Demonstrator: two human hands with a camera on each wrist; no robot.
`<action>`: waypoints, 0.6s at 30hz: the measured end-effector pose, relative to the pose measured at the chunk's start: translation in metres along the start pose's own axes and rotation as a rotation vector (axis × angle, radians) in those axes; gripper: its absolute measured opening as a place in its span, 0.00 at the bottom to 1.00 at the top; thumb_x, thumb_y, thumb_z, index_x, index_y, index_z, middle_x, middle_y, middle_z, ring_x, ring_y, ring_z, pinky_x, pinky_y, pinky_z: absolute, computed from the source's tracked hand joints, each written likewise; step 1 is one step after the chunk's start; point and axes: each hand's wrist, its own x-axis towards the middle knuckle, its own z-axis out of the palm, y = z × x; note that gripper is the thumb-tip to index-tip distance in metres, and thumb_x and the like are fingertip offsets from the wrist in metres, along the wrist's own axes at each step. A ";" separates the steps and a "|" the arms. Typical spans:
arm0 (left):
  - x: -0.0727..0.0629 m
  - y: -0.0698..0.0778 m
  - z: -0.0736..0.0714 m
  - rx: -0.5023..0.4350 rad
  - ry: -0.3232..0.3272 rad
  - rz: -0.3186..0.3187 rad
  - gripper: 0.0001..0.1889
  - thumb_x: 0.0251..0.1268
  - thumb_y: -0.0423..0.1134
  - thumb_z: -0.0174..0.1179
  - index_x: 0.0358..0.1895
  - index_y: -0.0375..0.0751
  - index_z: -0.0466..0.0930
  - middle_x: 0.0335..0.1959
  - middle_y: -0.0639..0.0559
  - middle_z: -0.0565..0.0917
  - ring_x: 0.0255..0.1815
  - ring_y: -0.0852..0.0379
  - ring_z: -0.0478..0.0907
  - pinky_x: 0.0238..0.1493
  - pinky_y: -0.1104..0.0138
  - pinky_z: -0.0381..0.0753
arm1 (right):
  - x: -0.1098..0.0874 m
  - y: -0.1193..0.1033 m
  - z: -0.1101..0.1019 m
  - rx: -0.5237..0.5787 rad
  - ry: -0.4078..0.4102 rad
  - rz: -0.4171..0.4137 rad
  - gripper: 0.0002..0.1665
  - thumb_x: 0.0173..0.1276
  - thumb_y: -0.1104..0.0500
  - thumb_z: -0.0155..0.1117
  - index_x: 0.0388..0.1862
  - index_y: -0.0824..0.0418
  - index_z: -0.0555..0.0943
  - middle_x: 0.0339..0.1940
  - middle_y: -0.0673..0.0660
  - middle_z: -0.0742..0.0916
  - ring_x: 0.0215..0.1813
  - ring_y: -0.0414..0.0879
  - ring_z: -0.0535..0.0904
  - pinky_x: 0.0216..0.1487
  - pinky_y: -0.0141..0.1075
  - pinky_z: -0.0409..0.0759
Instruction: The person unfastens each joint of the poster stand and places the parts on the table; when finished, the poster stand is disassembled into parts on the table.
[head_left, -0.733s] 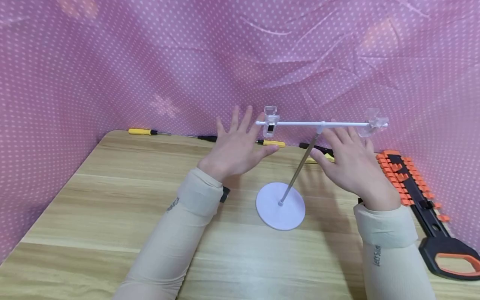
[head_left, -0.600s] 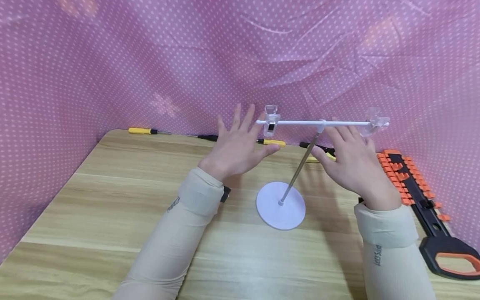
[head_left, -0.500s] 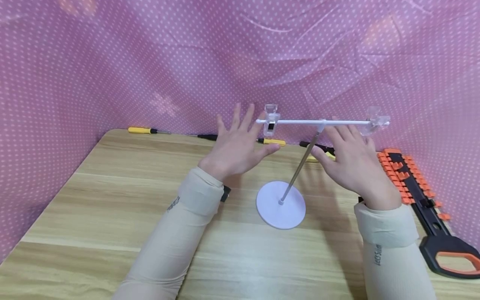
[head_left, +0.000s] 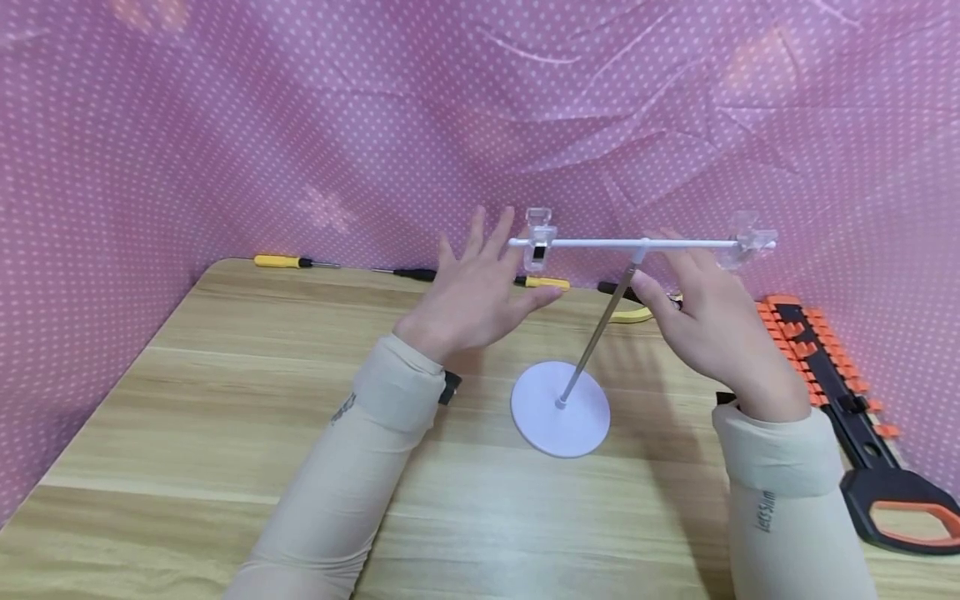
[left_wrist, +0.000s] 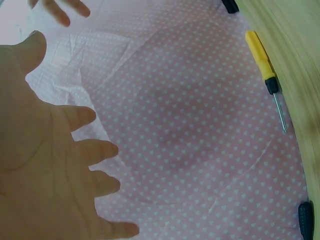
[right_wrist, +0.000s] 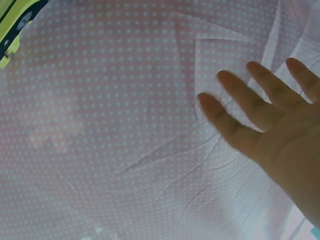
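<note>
My left hand (head_left: 476, 300) is held over the far part of the table, fingers straight and spread, holding nothing. In the left wrist view its palm (left_wrist: 45, 160) shows bare. My right hand (head_left: 712, 333), also with extended fingers, hovers to the right of a slim metal rod (head_left: 596, 342). The rod rises from a round white base (head_left: 561, 433) and carries a white crossbar (head_left: 600, 244) with a clear plastic clip (head_left: 538, 237) near each end. The crossbar overlaps the fingertips of both hands in the head view. The right wrist view shows the right palm (right_wrist: 290, 135) with nothing in it.
Along the table's back edge lie a yellow screwdriver (head_left: 279, 262), a black-handled one (head_left: 416, 274) and another yellow handle (head_left: 547, 283). A yellow-and-black tool (head_left: 633, 316) sits partly behind the right hand. An orange-and-black rack with a loop handle (head_left: 870, 508) lies at right. Pink dotted cloth (head_left: 375, 125) hangs behind.
My right hand has shifted slightly right and turned, baring more of the yellow-and-black tool. The left hand and the stand look nearly the same.
</note>
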 end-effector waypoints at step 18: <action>-0.001 0.014 0.006 -0.544 0.206 0.432 0.28 0.82 0.56 0.57 0.77 0.50 0.73 0.72 0.53 0.80 0.71 0.59 0.77 0.73 0.64 0.75 | -0.008 -0.014 0.000 0.255 0.134 -0.100 0.25 0.89 0.47 0.45 0.76 0.50 0.76 0.61 0.63 0.85 0.60 0.57 0.79 0.58 0.51 0.72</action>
